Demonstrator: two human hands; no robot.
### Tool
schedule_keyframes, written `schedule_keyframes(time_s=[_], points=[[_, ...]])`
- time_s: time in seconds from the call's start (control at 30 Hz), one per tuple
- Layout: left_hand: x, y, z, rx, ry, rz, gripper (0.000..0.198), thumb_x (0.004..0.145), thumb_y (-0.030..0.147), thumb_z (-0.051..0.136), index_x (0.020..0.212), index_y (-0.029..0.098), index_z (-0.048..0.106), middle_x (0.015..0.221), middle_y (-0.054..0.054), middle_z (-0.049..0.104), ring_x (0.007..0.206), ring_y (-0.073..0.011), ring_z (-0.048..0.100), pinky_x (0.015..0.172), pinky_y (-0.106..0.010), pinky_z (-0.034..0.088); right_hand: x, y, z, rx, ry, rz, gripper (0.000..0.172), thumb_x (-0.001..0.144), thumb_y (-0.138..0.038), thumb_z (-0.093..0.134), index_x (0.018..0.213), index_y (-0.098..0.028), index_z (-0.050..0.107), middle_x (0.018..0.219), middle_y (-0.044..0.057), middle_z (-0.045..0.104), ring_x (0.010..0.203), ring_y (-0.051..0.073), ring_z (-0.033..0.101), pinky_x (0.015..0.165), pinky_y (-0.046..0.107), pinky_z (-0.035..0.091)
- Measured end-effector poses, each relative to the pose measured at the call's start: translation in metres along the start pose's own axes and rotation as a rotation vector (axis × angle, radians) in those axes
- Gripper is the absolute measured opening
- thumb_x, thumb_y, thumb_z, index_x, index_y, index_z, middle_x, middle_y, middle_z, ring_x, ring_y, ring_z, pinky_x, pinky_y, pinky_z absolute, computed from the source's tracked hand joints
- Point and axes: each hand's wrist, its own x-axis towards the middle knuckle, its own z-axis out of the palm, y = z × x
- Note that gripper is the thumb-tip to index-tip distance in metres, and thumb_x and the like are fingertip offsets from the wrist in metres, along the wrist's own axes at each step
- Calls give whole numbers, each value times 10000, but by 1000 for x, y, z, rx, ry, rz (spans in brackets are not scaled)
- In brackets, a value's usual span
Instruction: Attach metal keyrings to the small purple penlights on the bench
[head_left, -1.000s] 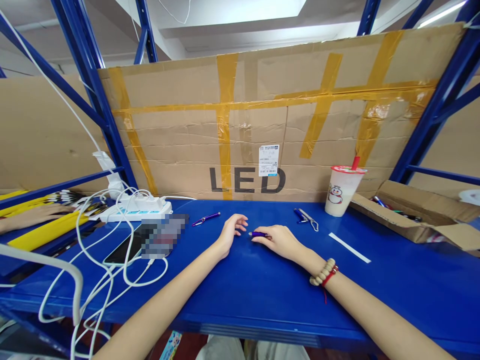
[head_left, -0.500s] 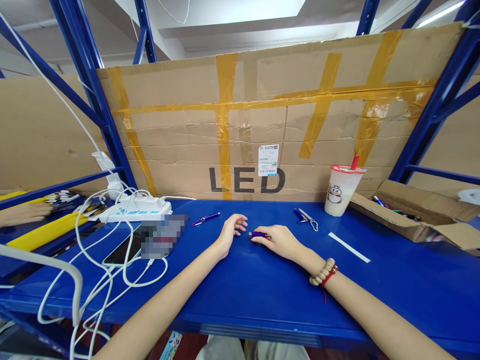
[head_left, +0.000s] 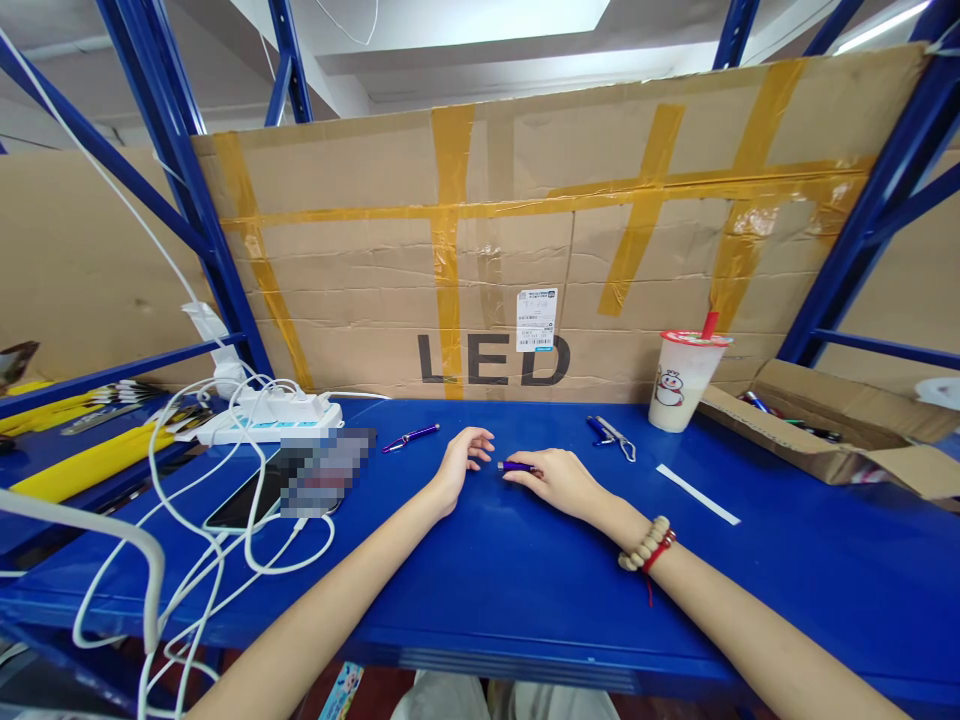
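OK so, R hand (head_left: 556, 480) is about mid-worktop (head_left: 487, 590) (the blue one), thumb & fingers closed round a purple pen piece (head_left: 516, 467). What shows of it: slim, roundish, deep purple w/ a bit of shine, lying abt level, its end poking out toward 9 o'clock. Rest's hidden under the fingers, so can't tell how long it is.

L hand (head_left: 457, 472) is at R hand's 9 o'clock, w/ a gap between the two, fingers loosely curled & a bit spread. At L hand's 10 there's another slim pen (head_left: 411, 438), purple body w/ a silvery front end, lying at a slant. Phones (head_left: 238, 502) at its 9.

From R hand: silvery clip thing (head_left: 616, 438) w/ dark purple bits at 2, cup (head_left: 679, 385) w/ red straw further out same way, white strip (head_left: 697, 495) at 3.
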Motion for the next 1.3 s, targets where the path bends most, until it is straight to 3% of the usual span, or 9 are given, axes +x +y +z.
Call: schedule_keyframes(time_s=[0.47,0.8,0.9,1.13,1.3], points=[[0,0,-1,7,-9,14,211,686,292,405,737,153,555,730,-25,564,634,-110,525,547,-200,344,0,1,1,11,-19,3,375,868,-504,363,1033,-282,618,925,13,686,771,167,627,644,241,415],[0,-1,0,9,-10,18,212,695,297,399,736,152,548,731,-23,554,628,-104,517,558,-201,346,0,-1,0,4,-13,18,379,870,-510,351,971,-258,615,818,15,686,697,161,615,591,231,372],[0,-1,-1,9,-8,22,208,694,298,404,731,156,551,728,-22,560,627,-106,522,554,-201,348,0,-3,-1,19,-17,26,364,874,-492,347,940,-244,606,743,11,671,647,151,602,552,222,345],[-2,0,0,15,-11,18,208,701,293,406,745,155,555,738,-24,573,646,-109,534,555,-196,355,-2,-5,-3,73,-1,17,295,868,-379,380,1091,-241,517,653,-17,621,596,138,573,543,212,346],[-2,1,0,11,-12,17,199,692,292,407,730,158,548,723,-19,563,638,-110,530,546,-197,348,-2,-4,-4,51,-12,-4,277,873,-339,372,1055,-233,554,698,0,636,611,135,578,549,213,352]])
